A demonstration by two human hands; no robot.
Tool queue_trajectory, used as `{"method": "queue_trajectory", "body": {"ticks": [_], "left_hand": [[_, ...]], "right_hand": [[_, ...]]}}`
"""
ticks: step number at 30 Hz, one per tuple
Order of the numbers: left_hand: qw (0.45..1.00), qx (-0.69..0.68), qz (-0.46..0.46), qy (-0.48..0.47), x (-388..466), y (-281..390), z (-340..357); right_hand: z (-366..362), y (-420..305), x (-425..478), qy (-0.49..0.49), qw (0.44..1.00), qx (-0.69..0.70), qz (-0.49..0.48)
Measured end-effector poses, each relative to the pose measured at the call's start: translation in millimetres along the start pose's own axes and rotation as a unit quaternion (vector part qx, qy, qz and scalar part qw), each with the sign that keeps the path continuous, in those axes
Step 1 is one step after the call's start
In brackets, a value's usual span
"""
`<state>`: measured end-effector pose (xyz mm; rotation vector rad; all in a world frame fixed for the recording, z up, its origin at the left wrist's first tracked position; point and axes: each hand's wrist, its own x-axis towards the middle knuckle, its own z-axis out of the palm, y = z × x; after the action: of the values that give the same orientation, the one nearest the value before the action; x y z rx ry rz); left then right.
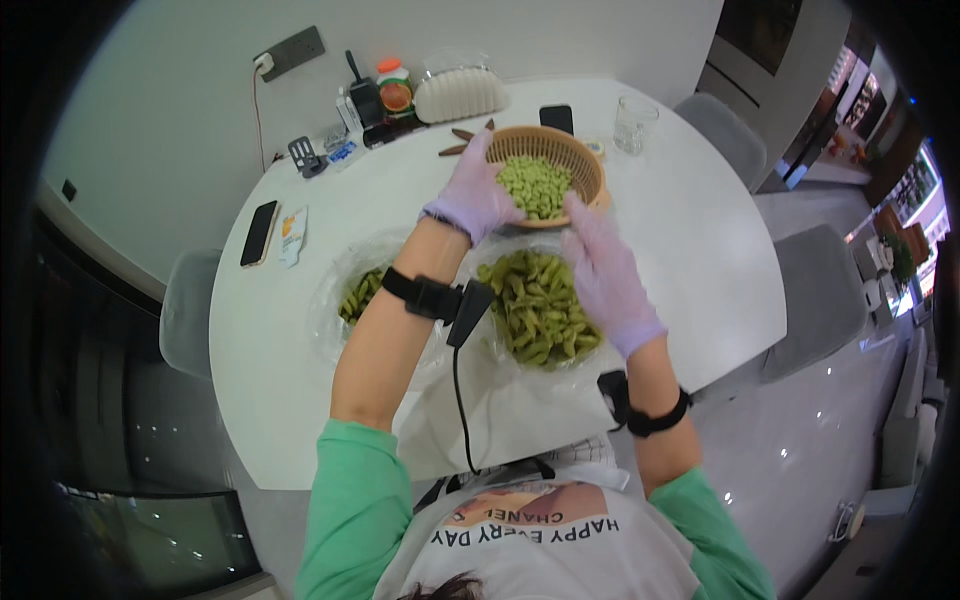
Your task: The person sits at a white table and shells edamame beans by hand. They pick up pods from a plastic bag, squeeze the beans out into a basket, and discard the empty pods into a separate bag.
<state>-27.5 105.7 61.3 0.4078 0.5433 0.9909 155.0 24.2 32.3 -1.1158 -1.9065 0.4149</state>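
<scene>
Both hands wear thin pinkish gloves. My left hand (476, 187) grips the left side of an orange-brown plastic colander (589, 169), which is tilted towards me and holds shelled green beans (535, 187). At the colander's near right rim is my right hand (604, 277), its fingertips touching or close to the edge; the exact contact is unclear. Just below the colander lies a large heap of green bean pods (540, 311) in clear plastic. Left of it, partly hidden by my left forearm, a smaller lot of pods (361, 294) rests in another clear plastic bag or liner.
A drinking glass (635, 127) and a dark phone (556, 119) stand and lie behind the colander. At the left are another phone (259, 234) and a sachet (293, 235). Along the wall are a jar (394, 86), a ribbed white package (461, 95) and a black slotted utensil (304, 156).
</scene>
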Motion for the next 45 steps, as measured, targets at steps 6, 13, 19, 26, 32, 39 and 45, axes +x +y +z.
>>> {"method": "queue_trajectory", "body": {"ticks": [6, 13, 19, 26, 32, 39, 45], "left_hand": [[0.933, 0.217, 0.282, 0.047, -90.7, -14.7, -51.5], [0.708, 0.63, 0.208, 0.242, -172.1, -27.8, -103.9], [0.414, 0.852, 0.249, 0.203, -139.5, -52.2, -152.6], [0.414, 0.842, 0.22, 0.268, -148.3, -51.4, -136.2], [0.44, 0.793, 0.256, 0.335, -179.7, -43.4, -126.2], [0.533, 0.72, 0.286, 0.34, -198.8, -41.8, -88.9], [0.76, 0.536, 0.318, 0.184, -143.7, -81.3, -29.9]], "right_hand": [[5.1, -30.7, -38.4, -0.132, 0.982, 0.123, -0.046], [82.9, -66.7, -69.9, -0.34, 0.92, 0.136, -0.137], [125.6, -59.7, -84.1, -0.291, 0.954, 0.072, 0.001], [115.8, -46.0, -75.3, -0.254, 0.958, 0.125, 0.035], [112.6, -47.1, -69.9, -0.287, 0.938, 0.189, 0.048], [92.5, -67.7, -58.0, -0.274, 0.915, 0.265, 0.133], [77.0, -55.3, -49.8, -0.037, 0.888, 0.415, 0.192]]}}
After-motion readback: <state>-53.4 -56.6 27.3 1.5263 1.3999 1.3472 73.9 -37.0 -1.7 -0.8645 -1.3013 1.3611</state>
